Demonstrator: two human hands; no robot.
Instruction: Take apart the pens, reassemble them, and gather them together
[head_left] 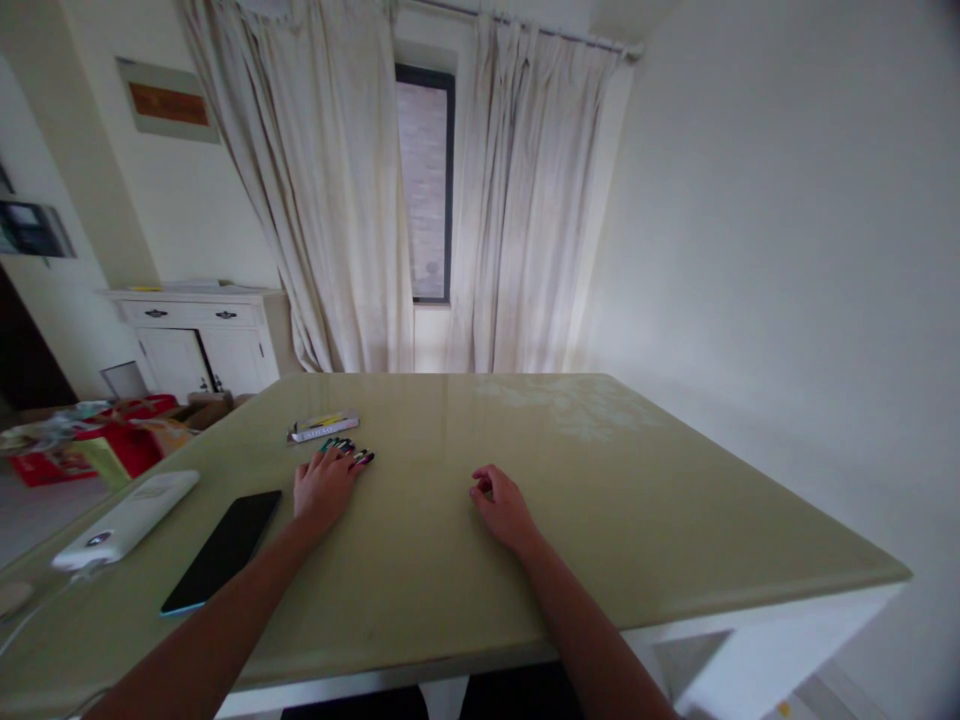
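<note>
On the left part of the table, my left hand [326, 488] is closed over several short dark sticks [363, 459] with teal and purple ends. They look like crayons or pens, but they are too small to tell. Just beyond the fingers lies a slim printed box [324, 427], pale with a yellow patch. My right hand [505, 506] rests on the table's middle, fingers loosely curled in, nothing visible in them. A dark-screened phone [225, 550] lies beside my left forearm.
The green-topped table [600, 520] runs toward the curtains [352, 200]. A white power bank [131, 520] with a cable sits at the left edge. Beyond that edge, red bags and boxes [127, 440] are piled near a white cabinet [202, 340]. A wall stands on the right.
</note>
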